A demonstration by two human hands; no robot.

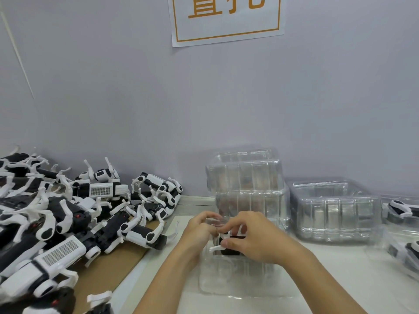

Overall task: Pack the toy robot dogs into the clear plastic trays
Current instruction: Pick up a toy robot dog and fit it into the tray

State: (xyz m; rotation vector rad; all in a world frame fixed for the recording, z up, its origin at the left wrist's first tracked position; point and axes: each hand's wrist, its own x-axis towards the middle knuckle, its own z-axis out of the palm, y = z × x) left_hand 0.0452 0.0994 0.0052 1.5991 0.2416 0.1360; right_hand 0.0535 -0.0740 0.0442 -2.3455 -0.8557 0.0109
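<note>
Pale grey wall with an orange-bordered paper sign (pixel 225 18) behind a white surface (pixel 340 268) used as a packing station. Centre: a clear plastic tray (pixel 235 277) lies on the surface with one toy robot dog (pixel 229 244) being seated in its far end; the left hand (pixel 200 227) has its fingers curled over the tray's far rim, and the right hand (pixel 251 239) pinches the dog's body, a thin white leg (pixel 215 247) projecting beside the thumb. Left: a heap of unpacked black-and-white robot dogs (pixel 68 223) on brown cardboard (pixel 113 275). Behind: a stack of empty trays (pixel 246 177) and a further empty tray (pixel 333 211); at far right, packed dogs (pixel 401 209). Handling, as judged: the toy is light rigid plastic with slender legs liable to snag or snap, so it is best held by the blocky torso; the thin tray flexes and slides, hence the steadying hand
</note>
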